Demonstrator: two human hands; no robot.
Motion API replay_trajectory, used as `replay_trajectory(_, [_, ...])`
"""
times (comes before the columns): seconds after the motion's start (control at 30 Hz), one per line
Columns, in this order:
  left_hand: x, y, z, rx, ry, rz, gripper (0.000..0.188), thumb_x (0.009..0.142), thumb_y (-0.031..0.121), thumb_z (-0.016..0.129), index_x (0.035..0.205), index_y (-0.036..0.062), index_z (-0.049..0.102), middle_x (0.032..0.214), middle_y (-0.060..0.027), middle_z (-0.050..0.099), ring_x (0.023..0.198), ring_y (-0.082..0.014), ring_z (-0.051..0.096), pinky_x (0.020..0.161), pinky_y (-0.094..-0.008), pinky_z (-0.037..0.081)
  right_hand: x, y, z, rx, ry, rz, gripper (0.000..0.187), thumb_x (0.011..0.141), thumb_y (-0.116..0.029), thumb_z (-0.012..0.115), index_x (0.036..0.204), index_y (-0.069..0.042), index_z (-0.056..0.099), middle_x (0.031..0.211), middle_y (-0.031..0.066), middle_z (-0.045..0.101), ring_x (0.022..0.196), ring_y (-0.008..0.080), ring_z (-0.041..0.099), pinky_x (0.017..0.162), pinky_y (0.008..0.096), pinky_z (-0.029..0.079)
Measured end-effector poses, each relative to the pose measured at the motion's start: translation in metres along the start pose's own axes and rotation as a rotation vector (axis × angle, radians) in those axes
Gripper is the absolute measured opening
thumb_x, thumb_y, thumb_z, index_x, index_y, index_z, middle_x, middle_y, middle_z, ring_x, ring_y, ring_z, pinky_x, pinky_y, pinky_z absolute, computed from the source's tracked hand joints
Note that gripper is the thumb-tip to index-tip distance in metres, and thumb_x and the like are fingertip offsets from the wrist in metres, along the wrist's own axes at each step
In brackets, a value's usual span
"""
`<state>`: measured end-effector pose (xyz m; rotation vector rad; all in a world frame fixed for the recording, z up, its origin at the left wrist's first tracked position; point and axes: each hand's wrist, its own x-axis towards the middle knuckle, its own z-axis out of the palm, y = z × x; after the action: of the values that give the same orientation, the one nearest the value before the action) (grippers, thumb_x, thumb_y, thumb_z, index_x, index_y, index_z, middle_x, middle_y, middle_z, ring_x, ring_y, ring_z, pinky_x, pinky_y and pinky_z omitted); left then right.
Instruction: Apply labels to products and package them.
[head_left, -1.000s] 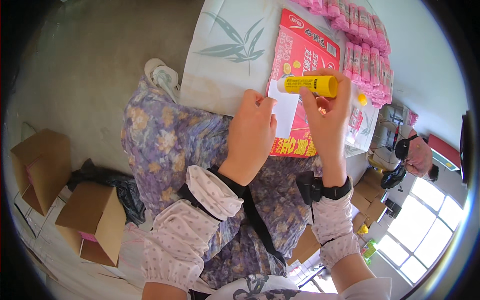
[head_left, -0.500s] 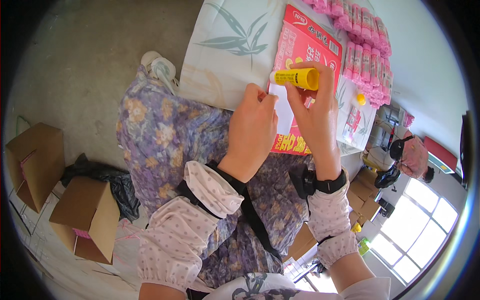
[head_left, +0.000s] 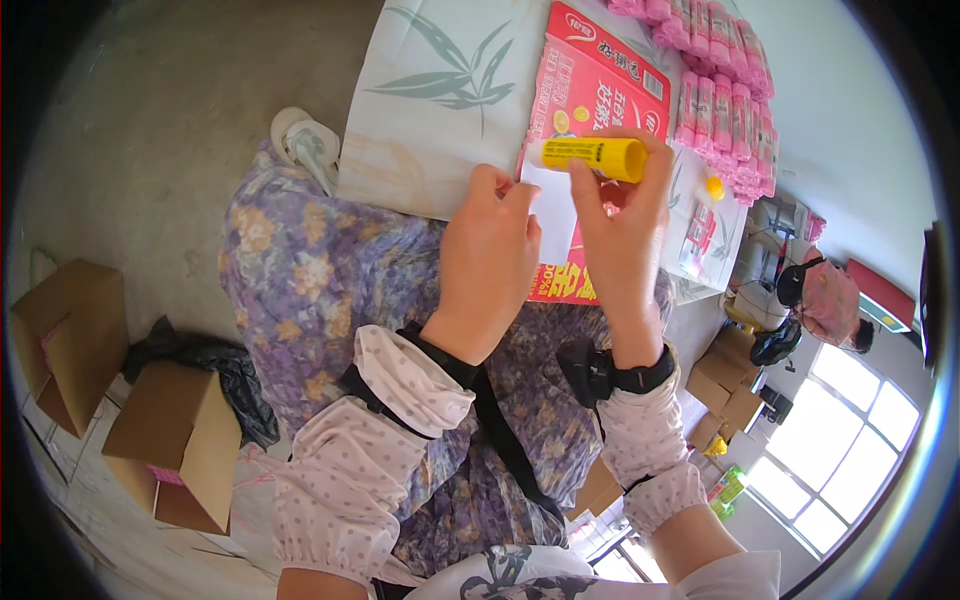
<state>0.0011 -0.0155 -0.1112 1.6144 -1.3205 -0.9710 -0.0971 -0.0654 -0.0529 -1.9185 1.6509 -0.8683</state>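
Note:
My right hand (head_left: 630,245) grips a yellow glue stick (head_left: 605,155) between thumb and fingers. The tube lies almost level, its white tip pointing left over the upper end of a white paper strip (head_left: 553,218). Whether the tip touches the paper I cannot tell. Thumb and fingers of my left hand (head_left: 485,265) are pinched at the strip's left edge. Beneath the paper lies a flat red printed cardboard sheet (head_left: 640,95) on the table. A small yellow cap (head_left: 714,188) stands on the table to the right.
Pink wrapped tubes (head_left: 722,115) are stacked along the table's right side, with a small pink-and-clear packet (head_left: 697,232) nearby. The tablecloth (head_left: 400,150) has a leaf print. Open cardboard boxes (head_left: 170,440) and a black plastic bag (head_left: 245,380) lie on the floor at left.
The table and cardboard have shifted slightly left in view. Relative to the cardboard, the glue stick is a little further right. Both hands keep their grips.

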Motion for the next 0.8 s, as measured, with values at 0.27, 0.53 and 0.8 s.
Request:
replay_trajectory(0.27, [-0.001, 0.002, 0.000, 0.015, 0.017, 0.013, 0.024, 0.077, -0.001, 0.065, 0.100, 0.0008, 0.067, 0.095, -0.0119, 0.055, 0.070, -0.0243, 0.061, 0.065, -0.0334, 0.050, 0.002, 0.007, -0.001, -0.143, 0.004, 0.021, 0.037, 0.083, -0.004, 0.065, 0.112, -0.005, 0.043, 0.081, 0.0109, 0.059, 0.062, 0.0173, 0.057, 0.054, 0.0299, 0.047])
replay_trajectory(0.53, [0.000, 0.003, -0.001, 0.024, 0.016, 0.012, 0.023, 0.076, -0.002, 0.066, 0.099, -0.0001, 0.067, 0.095, -0.0115, 0.056, 0.069, -0.0229, 0.061, 0.063, -0.0328, 0.050, 0.000, 0.021, -0.018, -0.130, 0.021, 0.033, 0.037, 0.084, -0.002, 0.063, 0.113, -0.005, 0.041, 0.085, 0.0107, 0.059, 0.063, 0.0162, 0.056, 0.055, 0.0295, 0.047])
replay_trajectory(0.8, [0.002, 0.003, -0.006, 0.034, 0.014, 0.023, 0.024, 0.076, -0.003, 0.066, 0.099, -0.0004, 0.068, 0.094, -0.0119, 0.056, 0.069, -0.0226, 0.061, 0.064, -0.0323, 0.050, 0.000, 0.024, -0.031, -0.196, 0.097, 0.087, 0.038, 0.083, -0.002, 0.064, 0.114, -0.004, 0.042, 0.082, 0.0101, 0.060, 0.064, 0.0153, 0.057, 0.057, 0.0285, 0.047])
